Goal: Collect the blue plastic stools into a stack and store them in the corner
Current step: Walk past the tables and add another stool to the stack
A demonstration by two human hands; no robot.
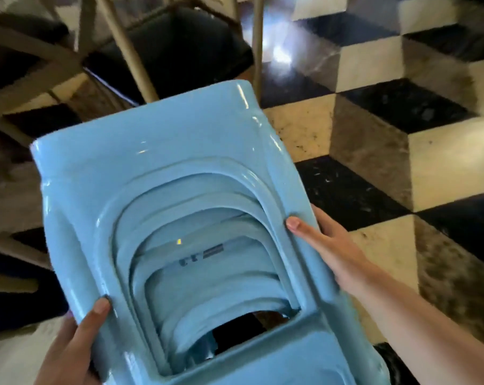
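A stack of light blue plastic stools fills the middle of the head view, tipped with its seat end away from me. Several nested stools show through the arched side opening. My left hand grips the stack's lower left edge, thumb on top. My right hand holds the right edge, thumb pressed on the rim of the arch. The stack is held off the floor between both hands.
Chairs with pale wooden legs and black seat cushions stand at the upper left, close to the stack's far end. A floor of black, cream and brown cube-pattern tiles stretches to the right.
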